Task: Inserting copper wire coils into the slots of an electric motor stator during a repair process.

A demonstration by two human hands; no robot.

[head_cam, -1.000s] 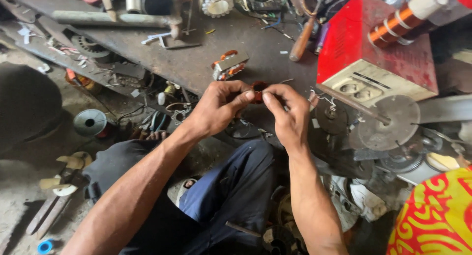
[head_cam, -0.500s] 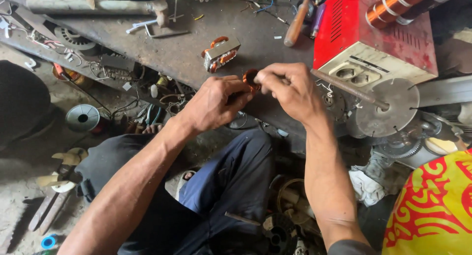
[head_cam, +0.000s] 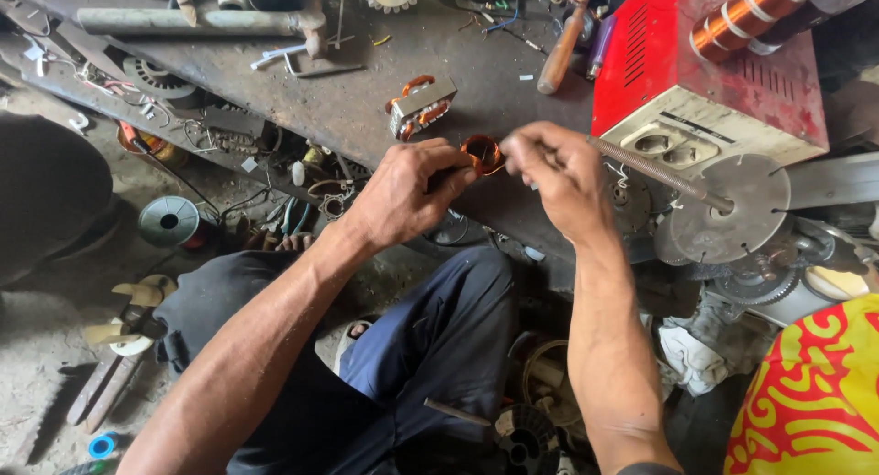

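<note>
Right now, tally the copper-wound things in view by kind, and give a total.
Small copper coil held between left hand and right hand: 1
Wound transformer core on the dark bench: 1
Large copper-wound spool on the red box: 1
Total: 3

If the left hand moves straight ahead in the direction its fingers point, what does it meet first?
The left hand points right, at the copper coil it already pinches; just beyond is the right hand. Depth is unclear, but they look nearly touching.
</note>
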